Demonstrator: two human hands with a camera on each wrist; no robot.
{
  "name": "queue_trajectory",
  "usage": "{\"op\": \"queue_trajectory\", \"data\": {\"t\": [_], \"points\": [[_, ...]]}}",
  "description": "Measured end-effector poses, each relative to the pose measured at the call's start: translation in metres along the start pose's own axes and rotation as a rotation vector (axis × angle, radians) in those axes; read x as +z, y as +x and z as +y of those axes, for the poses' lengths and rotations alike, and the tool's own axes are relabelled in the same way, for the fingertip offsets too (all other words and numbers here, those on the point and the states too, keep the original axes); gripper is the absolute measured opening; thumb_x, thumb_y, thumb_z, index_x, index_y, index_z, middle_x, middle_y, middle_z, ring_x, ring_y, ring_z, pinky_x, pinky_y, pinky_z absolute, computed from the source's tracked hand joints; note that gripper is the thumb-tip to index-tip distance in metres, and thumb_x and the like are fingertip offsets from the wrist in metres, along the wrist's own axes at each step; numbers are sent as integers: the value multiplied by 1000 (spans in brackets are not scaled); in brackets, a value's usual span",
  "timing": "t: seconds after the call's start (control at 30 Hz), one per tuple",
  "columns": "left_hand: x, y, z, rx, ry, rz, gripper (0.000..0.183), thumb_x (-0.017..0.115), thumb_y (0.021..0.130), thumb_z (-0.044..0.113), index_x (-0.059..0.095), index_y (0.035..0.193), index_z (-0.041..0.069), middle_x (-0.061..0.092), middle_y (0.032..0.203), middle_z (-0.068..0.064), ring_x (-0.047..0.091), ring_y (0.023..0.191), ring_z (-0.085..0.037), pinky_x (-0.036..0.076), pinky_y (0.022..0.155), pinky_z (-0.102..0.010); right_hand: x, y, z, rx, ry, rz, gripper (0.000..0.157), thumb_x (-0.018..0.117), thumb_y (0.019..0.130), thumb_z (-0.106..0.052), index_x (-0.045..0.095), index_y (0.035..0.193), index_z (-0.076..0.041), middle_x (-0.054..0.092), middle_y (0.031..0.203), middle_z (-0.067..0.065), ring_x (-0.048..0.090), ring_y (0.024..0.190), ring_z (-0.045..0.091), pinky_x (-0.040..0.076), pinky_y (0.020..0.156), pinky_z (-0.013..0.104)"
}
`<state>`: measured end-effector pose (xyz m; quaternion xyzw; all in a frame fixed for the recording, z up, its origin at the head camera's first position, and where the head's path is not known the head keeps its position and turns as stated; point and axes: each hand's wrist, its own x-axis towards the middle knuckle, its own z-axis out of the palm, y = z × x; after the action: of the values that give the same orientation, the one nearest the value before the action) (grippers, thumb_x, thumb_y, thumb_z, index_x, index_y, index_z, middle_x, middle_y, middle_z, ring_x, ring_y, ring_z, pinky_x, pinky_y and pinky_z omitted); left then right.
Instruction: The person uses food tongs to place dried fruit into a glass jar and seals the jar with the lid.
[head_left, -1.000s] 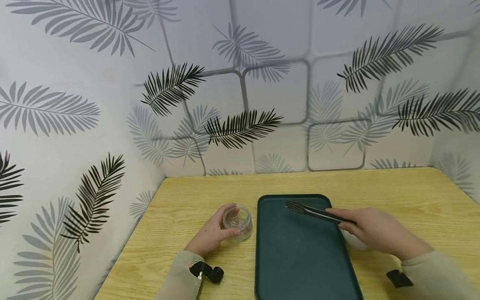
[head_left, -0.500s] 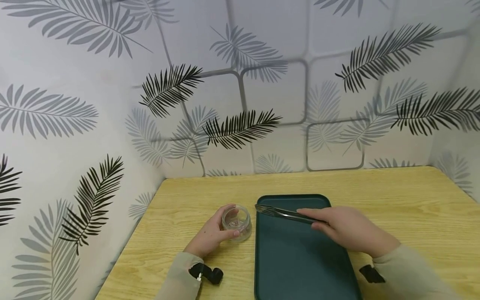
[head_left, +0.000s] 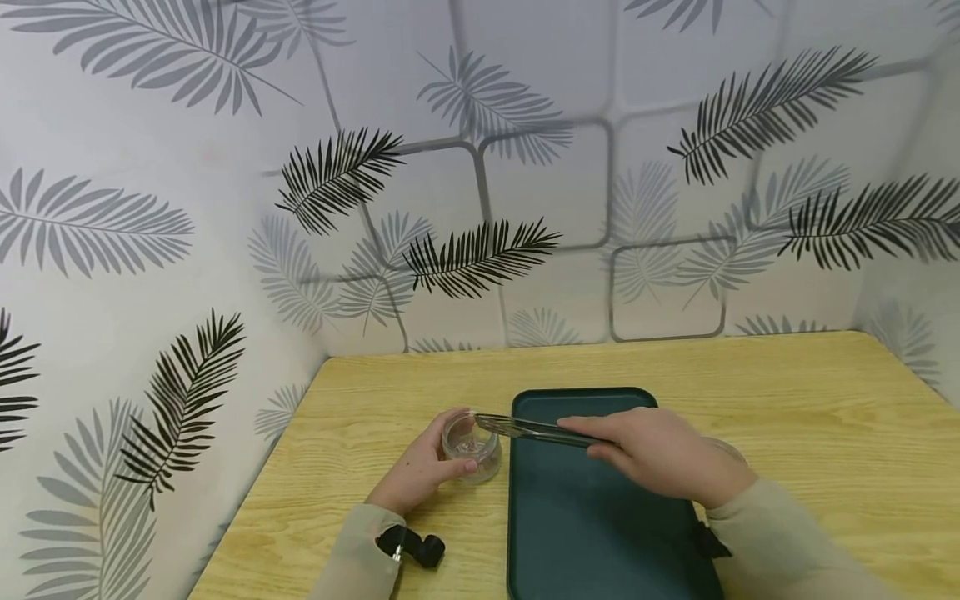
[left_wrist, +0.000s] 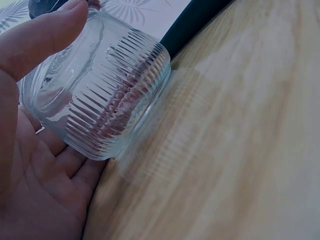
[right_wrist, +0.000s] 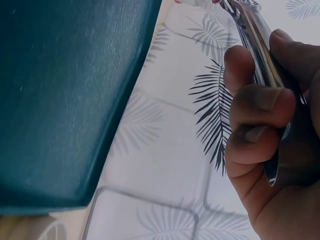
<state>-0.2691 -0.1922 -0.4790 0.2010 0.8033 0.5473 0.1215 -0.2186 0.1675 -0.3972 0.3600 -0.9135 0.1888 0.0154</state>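
Observation:
My left hand (head_left: pixel 423 467) grips a small clear glass jar (head_left: pixel 480 467), thumb on the near side and fingers round the far side. In the left wrist view, ribbed glass shows pinkish-red pieces (left_wrist: pixel 120 110) at the jar's bottom. A pair of metal tongs (head_left: pixel 536 430) is held in my right hand (head_left: pixel 660 454), fingers and thumb wrapped round its arms. The tips of the tongs reach over the jar's right rim. At the tips, in the right wrist view, a tiny bit of red shows at the frame's top edge.
A dark green rectangular tray (head_left: pixel 585 517) lies right of the jar, beneath the tongs and right hand. Beyond that hand, a pale round container (head_left: pixel 727 450) is mostly hidden. The wooden table (head_left: pixel 825 400) meets a leaf-patterned wall covering at the back.
My right hand has carried the tongs leftward across the tray, bringing their tips from above it to the jar's rim. The left hand and jar have stayed in place.

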Motion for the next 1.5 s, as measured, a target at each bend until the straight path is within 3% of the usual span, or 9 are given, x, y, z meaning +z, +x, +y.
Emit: {"op": "queue_trajectory", "data": {"t": [0.1, 0.33, 0.67, 0.97, 1.23, 1.5], "points": [[0, 0, -1, -4, 0, 2, 81, 80, 90, 25, 35, 157, 22, 42, 155, -6, 36, 145, -24, 33, 113, -50, 2, 4, -3, -14, -10, 17, 49, 56, 103, -40, 49, 151, -36, 54, 73, -23, 42, 52, 0, 37, 52, 26], [-1, 1, -2, -17, 9, 12, 84, 80, 90, 26, 31, 159, 20, 44, 152, -6, 45, 138, -26, 35, 110, -50, 6, 12, -8, -49, -33, 55, 50, 59, 103, -37, 49, 151, -35, 69, 98, -14, 48, 60, -4, 39, 56, 26], [-2, 0, -1, -28, 15, 5, 86, 80, 89, 33, 31, 159, 22, 47, 147, -6, 54, 127, -24, 42, 105, -47, 9, 17, -13, -61, -35, 73, 54, 66, 99, -30, 50, 151, -32, 64, 87, -19, 41, 52, -1, 37, 52, 25], [-3, 0, -4, -19, 27, 9, 84, 79, 90, 33, 30, 158, 21, 46, 152, -4, 47, 137, -25, 34, 111, -51, 10, 13, -13, -38, 39, 39, 55, 65, 100, -32, 48, 153, -30, 67, 95, -19, 54, 66, -5, 43, 58, 27], [-1, 0, -4, -5, 27, 4, 81, 80, 89, 35, 34, 156, 26, 45, 153, 1, 45, 138, -21, 36, 110, -47, 10, 4, -8, 24, 50, 42, 57, 63, 101, -37, 46, 154, -24, 63, 91, -21, 51, 67, -3, 44, 61, 28], [-1, 0, -3, 0, 46, 1, 81, 80, 88, 39, 35, 155, 30, 45, 153, 2, 47, 135, -20, 38, 108, -45, 10, -12, 8, 189, 65, -1, 70, 45, 102, -59, 33, 161, -22, 62, 102, -15, 59, 83, 1, 49, 69, 34]]}}
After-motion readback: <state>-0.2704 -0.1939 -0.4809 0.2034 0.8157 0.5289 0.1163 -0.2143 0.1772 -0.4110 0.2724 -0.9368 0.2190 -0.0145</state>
